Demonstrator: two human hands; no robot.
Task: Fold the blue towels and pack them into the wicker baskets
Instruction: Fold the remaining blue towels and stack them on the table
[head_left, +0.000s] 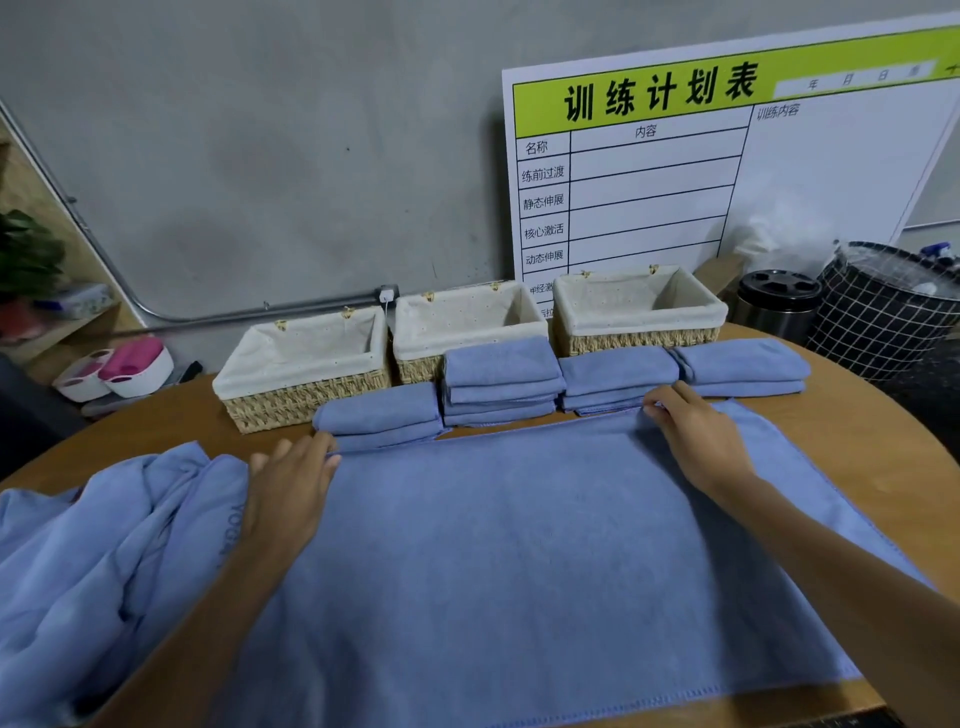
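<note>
A blue towel (545, 545) is spread flat on the round wooden table (883, 415), filling most of the near side, and its far edge is being dealt with by both hands. The folding step is judged to be in hand: the cloth is laid out and smoothed, with no fold yet made in it. For the next move, the far corners would need to be taken up firmly and brought toward the near edge, so that the halves are matched evenly.

The left hand (288, 488) is laid at the far left corner with fingers nearly straight and spread; the corner is touched by the fingertips, but whether it is pinched cannot be told. The right hand (696, 431) is set on the far edge toward the right, its fingers bent and the hem gathered under them in what looks like a pinch.

Four stacks of folded towels (501, 382) are lined up just beyond the spread cloth, in front of three lined wicker baskets (304, 374), none of which is seen to hold a towel. A heap of unfolded towels (104, 561) is left at the near left.
</note>
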